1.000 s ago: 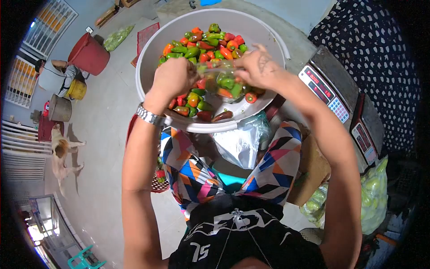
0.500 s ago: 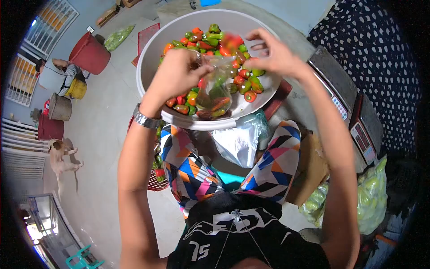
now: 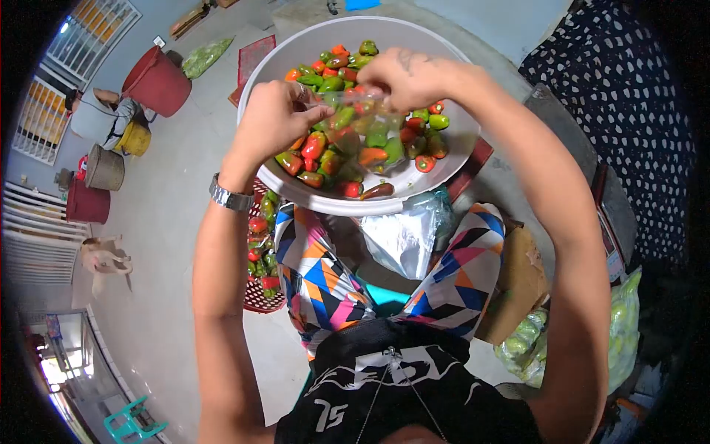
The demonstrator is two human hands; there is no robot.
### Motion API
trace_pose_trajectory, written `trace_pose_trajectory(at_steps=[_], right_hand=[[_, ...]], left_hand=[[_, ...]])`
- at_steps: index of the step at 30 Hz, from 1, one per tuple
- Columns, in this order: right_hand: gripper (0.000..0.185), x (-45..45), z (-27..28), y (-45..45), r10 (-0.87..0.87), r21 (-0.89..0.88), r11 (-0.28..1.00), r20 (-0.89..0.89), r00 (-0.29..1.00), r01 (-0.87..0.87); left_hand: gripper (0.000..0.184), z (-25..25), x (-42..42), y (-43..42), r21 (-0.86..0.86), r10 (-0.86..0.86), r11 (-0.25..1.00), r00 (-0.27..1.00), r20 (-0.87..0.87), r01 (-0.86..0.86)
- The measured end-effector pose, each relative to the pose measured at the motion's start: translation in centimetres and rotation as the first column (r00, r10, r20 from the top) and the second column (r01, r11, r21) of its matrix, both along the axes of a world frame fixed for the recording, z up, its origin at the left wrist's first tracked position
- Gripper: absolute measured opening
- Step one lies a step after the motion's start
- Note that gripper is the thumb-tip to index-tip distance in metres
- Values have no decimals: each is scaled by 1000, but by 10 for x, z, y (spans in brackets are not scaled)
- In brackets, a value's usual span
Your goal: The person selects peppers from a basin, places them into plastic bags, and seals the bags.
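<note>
A clear plastic bag [image 3: 384, 140] with a few red, orange and green peppers in it is over the large white basin [image 3: 355, 203]. My left hand [image 3: 277, 115] pinches one side of the bag's mouth between thumb and fingers. At the other side of the mouth, my right hand [image 3: 403, 81] has its fingers closed on the plastic; their tips are partly hidden. Around and beneath the bag lie many loose peppers [image 3: 314, 144], red, green and mixed in colour, inside the basin.
Near my knees are a stack of clear plastic bags [image 3: 403, 237] and a red basket [image 3: 262, 296] of peppers. Weighing scales [image 3: 610, 222] and bagged green produce [image 3: 625, 325] stand at the right. A dog [image 3: 103, 259], buckets [image 3: 155, 81] and another person [image 3: 111, 118] are at the left.
My right hand has moved left and down from open above the peppers to closed at the bag's mouth. The bag is now spread between both hands. The view has shifted slightly.
</note>
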State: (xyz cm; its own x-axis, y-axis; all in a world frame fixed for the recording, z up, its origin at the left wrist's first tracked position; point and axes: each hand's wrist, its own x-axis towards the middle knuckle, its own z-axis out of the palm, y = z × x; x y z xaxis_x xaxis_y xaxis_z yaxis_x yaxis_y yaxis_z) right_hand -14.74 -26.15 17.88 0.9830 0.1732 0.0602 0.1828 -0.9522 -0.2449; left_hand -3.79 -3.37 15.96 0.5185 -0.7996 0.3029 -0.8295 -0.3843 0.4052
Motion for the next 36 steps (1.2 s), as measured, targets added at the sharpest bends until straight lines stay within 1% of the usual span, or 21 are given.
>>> trace_pose_trajectory(at_steps=[2, 4, 8, 10, 11, 13, 16, 17, 18, 20, 22, 24, 26, 27, 29, 30, 31, 32, 33, 34, 36], right_hand=[[11, -13, 10, -12, -69, -45, 997, 7, 998, 69], [11, -19, 18, -29, -138, -5, 990, -2, 990, 138], [19, -25, -19, -33, -192, -128, 967, 206, 960, 221], [20, -24, -8, -17, -168, 79, 985, 279, 945, 152], [21, -26, -7, -1, -168, 222, 970, 300, 939, 103], [28, -42, 2, 21, -220, 475, 878, 280, 934, 65], [41, -60, -44, 14, -464, 832, 465, 520, 717, -302], [61, -74, -56, 15, -488, 809, 567, 482, 728, -156], [71, -74, -80, 26, -555, 840, 540, 405, 726, -56], [77, -71, -96, 42, -453, 748, 631, 142, 880, 204], [71, -42, -126, 38, -537, 473, 794, 253, 804, 382], [55, -44, -135, 38, -400, 327, 908, 498, 769, 261], [50, -42, -138, 41, -537, 782, 593, 207, 818, 192], [44, -48, -123, 48, -548, 713, 614, 77, 833, 338], [38, -50, -112, 54, -520, 690, 615, -10, 854, 383], [35, -50, -110, 55, -508, 675, 615, -56, 860, 407], [31, -44, -125, 52, -455, 809, 532, 25, 890, 249], [29, -33, -150, 48, -411, 902, 424, 115, 904, 78], [28, -27, -164, 46, -379, 950, 295, 211, 901, -98], [27, -30, -158, 47, -340, 955, 280, 195, 920, -99], [26, -38, -136, 56, -261, 962, 252, 169, 950, -102]], left_hand=[[44, -14, 2, -5, -130, -35, 991, 999, -10, 34], [47, -10, -1, -8, -97, -37, 995, 997, -67, 31], [59, -2, -18, -27, -25, -107, 994, 994, 10, 107], [64, -16, -25, -43, -63, -184, 980, 981, 62, 188], [69, -40, -21, -59, -181, -199, 955, 960, 195, 235], [51, -53, -18, -85, -191, -204, 954, 969, 143, 229], [33, -24, -33, -88, -236, -134, 964, 990, -33, 122], [28, -9, -41, -85, -238, -94, 969, 988, -122, 63], [28, -6, -44, -86, -299, -144, 947, 988, -64, 118], [28, -6, -56, -90, -392, -241, 888, 969, 49, 241], [32, 9, -71, -89, -464, -251, 853, 967, 37, 239], [35, 17, -67, -81, -470, -172, 866, 984, 43, 172], [37, 14, -53, -69, -525, -183, 844, 979, -86, 112], [28, 14, -47, -62, -499, -172, 863, 975, -143, 79], [16, 13, -47, -54, -560, -243, 825, 941, -237, 72], [21, 13, -50, -52, -645, -327, 759, 907, -265, 85], [29, 13, -51, -52, -726, -411, 682, 867, -281, 88], [67, 11, -41, -45, -794, -562, 603, 745, -359, 72], [72, 1, -31, -37, -749, -536, 656, 756, -376, 92], [76, -15, -23, -33, -702, -510, 703, 767, -389, 112], [78, -71, -29, -35, -387, -476, 861, 792, -382, 330]])
